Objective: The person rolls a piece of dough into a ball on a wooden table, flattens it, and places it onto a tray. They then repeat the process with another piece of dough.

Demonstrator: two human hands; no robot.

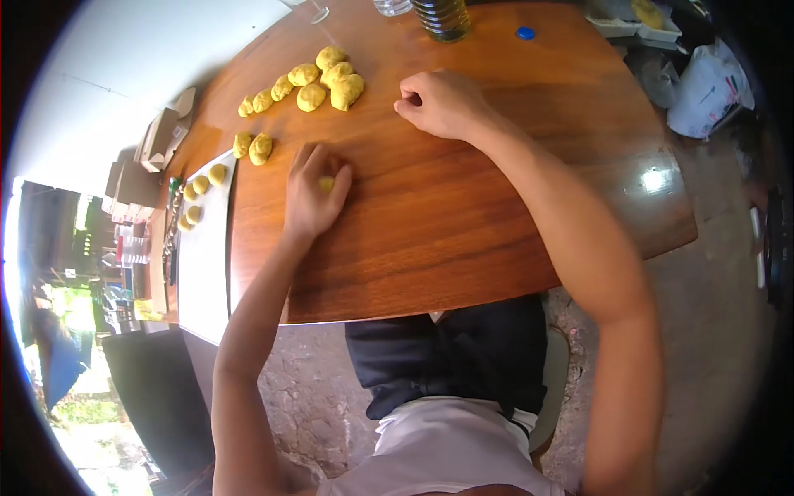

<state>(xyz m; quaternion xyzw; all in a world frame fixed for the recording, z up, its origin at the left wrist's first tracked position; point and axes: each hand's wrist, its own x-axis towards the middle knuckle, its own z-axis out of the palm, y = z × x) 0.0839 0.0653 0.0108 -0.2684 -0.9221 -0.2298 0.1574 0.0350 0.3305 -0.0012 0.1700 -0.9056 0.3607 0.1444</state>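
Observation:
My left hand (314, 194) rests low over the wooden table with its fingers curled round a yellow dough ball (327, 183), which shows between thumb and fingers. Farther right, my right hand (442, 103) is closed in a loose fist on or just above the wood; a dark hollow shows at the thumb side, and the inside is hidden. Between and beyond the hands lies a group of rough yellow dough pieces (311, 97). Two more dough pieces (260, 149) sit just left of my left hand. Several smoother dough balls (201, 184) stand on a white tray (205, 264) at the left.
The brown wooden table (430, 256) ends at a front edge before my lap. At the back stand a bottle of yellowish liquid (441, 18) and a clear glass (311, 10), with a blue cap (525, 33) nearby. A white plastic bag (707, 91) is beyond the right edge.

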